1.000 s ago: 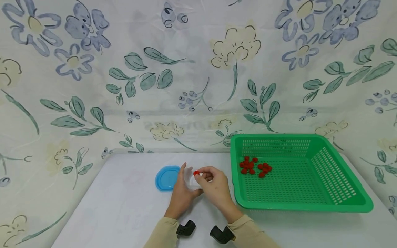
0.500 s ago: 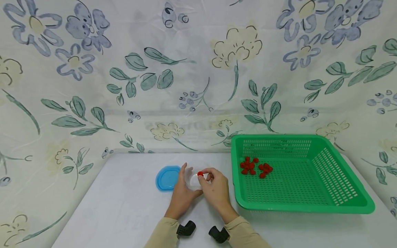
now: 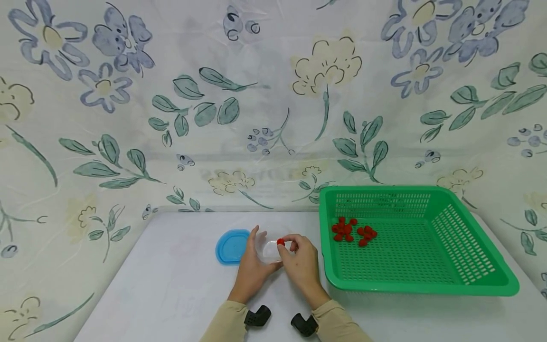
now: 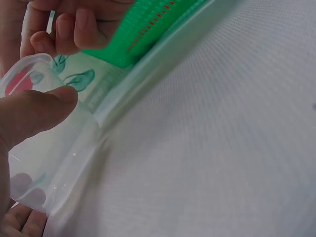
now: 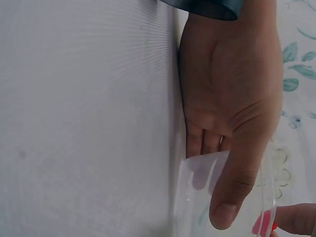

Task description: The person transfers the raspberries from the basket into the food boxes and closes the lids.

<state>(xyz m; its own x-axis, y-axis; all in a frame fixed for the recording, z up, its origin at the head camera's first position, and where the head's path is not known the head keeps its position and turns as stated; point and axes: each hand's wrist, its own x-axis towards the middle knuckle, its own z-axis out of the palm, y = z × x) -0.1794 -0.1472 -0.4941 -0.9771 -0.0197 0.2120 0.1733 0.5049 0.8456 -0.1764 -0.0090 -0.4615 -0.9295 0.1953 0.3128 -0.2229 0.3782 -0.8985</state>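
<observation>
In the head view my left hand (image 3: 249, 270) grips a clear plastic container (image 3: 268, 251), thumb on the near side and fingers round the far side. My right hand (image 3: 302, 263) pinches a small red round piece (image 3: 280, 242) between thumb and forefinger, right at the container's right rim. The left wrist view has the left thumb (image 4: 39, 113) pressed along the container's clear wall (image 4: 54, 153), with the right hand's curled fingers (image 4: 74, 32) above. Through the wall in the right wrist view, part of the red piece (image 5: 263, 223) shows pink beside a right fingertip (image 5: 296, 218).
A blue lid (image 3: 231, 247) lies left of the container on the white table (image 3: 162, 275). To the right stands a large green basket (image 3: 410, 256) with several red pieces (image 3: 343, 230) at its left end. Flowered cloth (image 3: 273, 95) rises behind the table.
The right hand has shifted slightly to the right with the red piece, from the container's middle to its right rim. The left hand keeps its grip on the container.
</observation>
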